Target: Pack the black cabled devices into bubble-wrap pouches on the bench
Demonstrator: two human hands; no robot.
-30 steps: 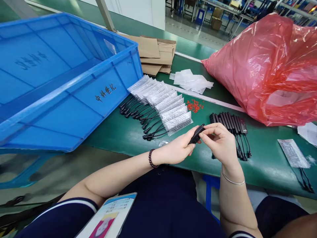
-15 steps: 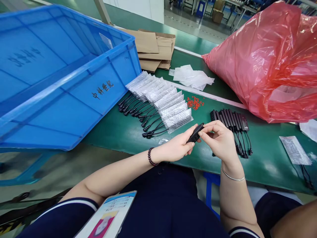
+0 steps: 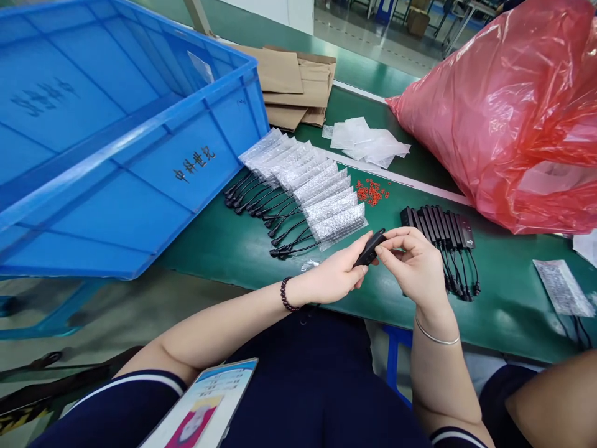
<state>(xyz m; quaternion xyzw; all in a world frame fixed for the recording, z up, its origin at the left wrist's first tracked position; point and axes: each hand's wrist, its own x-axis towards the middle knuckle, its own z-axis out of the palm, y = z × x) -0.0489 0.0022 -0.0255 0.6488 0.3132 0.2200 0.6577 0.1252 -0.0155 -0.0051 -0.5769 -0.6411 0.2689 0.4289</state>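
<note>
My left hand (image 3: pixel 336 272) is closed around a slim black electronic box (image 3: pixel 369 247), which tilts up toward the right. The fingers of my right hand (image 3: pixel 415 261) are pinched against the upper end of this box; whatever lies between those fingertips is hidden. To the right, a row of similar black boxes with short cables (image 3: pixel 438 227) lies on the green table. Small orange rings (image 3: pixel 372 192) are scattered in a pile beyond my hands. On the left, several bubble-wrap sleeves (image 3: pixel 308 186) lie overlapping, with black cables (image 3: pixel 280 230) sticking out toward me.
A large blue crate (image 3: pixel 186 180) stands at the left. Flattened cardboard (image 3: pixel 298 81) and white sheets (image 3: pixel 368 142) lie at the back. A red plastic bag (image 3: pixel 504 118) bulges at the right. Near another person's arm (image 3: pixel 555 398) lies one more bubble-wrap sleeve (image 3: pixel 563 287).
The view has shifted slightly, so the table items sit a little further right. Both hands keep the same hold at the black electronic box.
</note>
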